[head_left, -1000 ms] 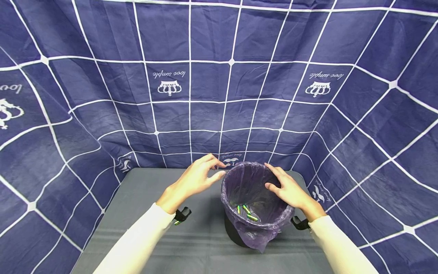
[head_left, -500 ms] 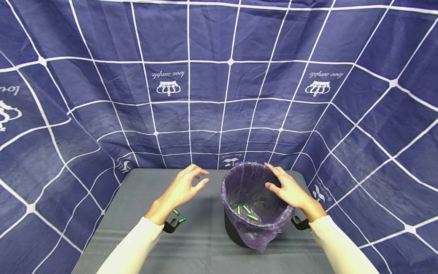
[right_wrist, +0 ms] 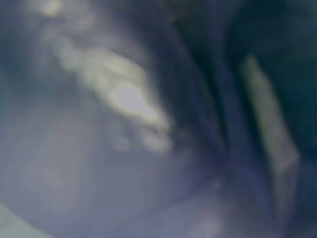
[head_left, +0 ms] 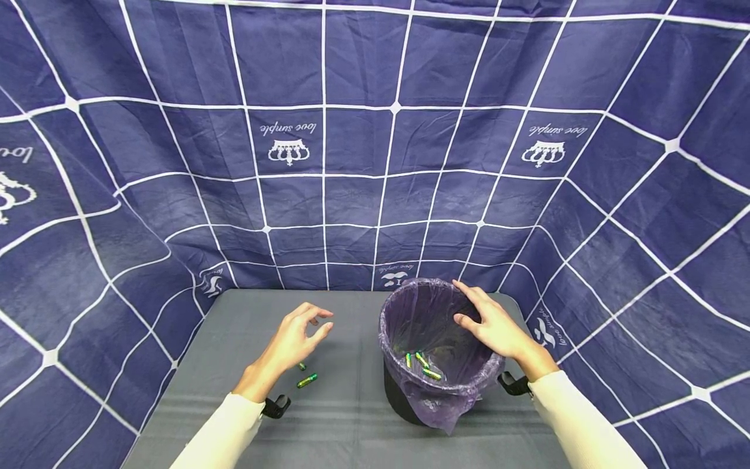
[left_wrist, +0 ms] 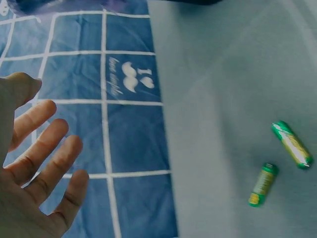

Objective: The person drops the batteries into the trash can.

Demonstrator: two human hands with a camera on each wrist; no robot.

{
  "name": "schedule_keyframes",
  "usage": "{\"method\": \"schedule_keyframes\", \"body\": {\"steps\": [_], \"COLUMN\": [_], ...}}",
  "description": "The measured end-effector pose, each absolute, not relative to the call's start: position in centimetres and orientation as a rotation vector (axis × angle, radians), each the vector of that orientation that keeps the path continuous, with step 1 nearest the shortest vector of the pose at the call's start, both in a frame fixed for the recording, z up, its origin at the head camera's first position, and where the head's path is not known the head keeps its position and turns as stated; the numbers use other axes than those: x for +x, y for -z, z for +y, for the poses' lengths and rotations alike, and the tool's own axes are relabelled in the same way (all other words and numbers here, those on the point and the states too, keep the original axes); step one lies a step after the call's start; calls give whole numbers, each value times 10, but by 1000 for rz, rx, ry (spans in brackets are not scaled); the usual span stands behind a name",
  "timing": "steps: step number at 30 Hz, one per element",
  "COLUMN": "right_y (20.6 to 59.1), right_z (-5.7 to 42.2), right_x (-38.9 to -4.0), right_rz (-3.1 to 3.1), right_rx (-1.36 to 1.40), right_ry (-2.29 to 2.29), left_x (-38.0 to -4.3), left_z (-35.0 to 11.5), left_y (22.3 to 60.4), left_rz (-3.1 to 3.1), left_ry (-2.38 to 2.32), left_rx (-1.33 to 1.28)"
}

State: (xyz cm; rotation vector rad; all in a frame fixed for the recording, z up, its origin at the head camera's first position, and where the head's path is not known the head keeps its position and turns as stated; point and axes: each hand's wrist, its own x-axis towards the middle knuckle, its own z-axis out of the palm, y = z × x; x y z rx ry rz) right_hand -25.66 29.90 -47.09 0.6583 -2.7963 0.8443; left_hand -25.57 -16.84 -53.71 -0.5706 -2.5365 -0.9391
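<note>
My left hand (head_left: 291,337) hovers above the left part of the table with fingers spread and slightly bent, holding nothing. In the left wrist view, its fingers (left_wrist: 49,168) point away from two green-and-yellow batteries, a longer-looking one (left_wrist: 292,145) and a second one (left_wrist: 263,185). Those lie on the grey tabletop; in the head view one battery (head_left: 306,380) shows fully, the other partly behind the hand. My right hand (head_left: 498,329) holds the right rim of a black trash can (head_left: 400,394), thumb inside. Three batteries (head_left: 432,374) lie inside its purple bag (head_left: 436,407). The right wrist view is blurred.
The grey table (head_left: 346,443) runs below both hands. A dark blue cloth (head_left: 351,143) with a white grid hangs along the back and both sides. Black straps with camera mounts (head_left: 277,406) sit at both wrists.
My left hand has moved left and toward me, away from the trash can, uncovering the batteries on the table. The right hand stays at the rim.
</note>
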Motion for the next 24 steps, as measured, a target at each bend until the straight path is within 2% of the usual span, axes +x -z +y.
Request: {"method": "schedule_keyframes", "body": {"steps": [24], "right_y": [469], "right_z": [297], "right_x": [-255], "right_rz": [-2791], "right_rx": [653], "right_ry": [-863], "left_x": [-241], "left_z": [-227], "left_y": [646], "left_rz": [-2700], "left_ry": [1012], "left_rx": [-210]}}
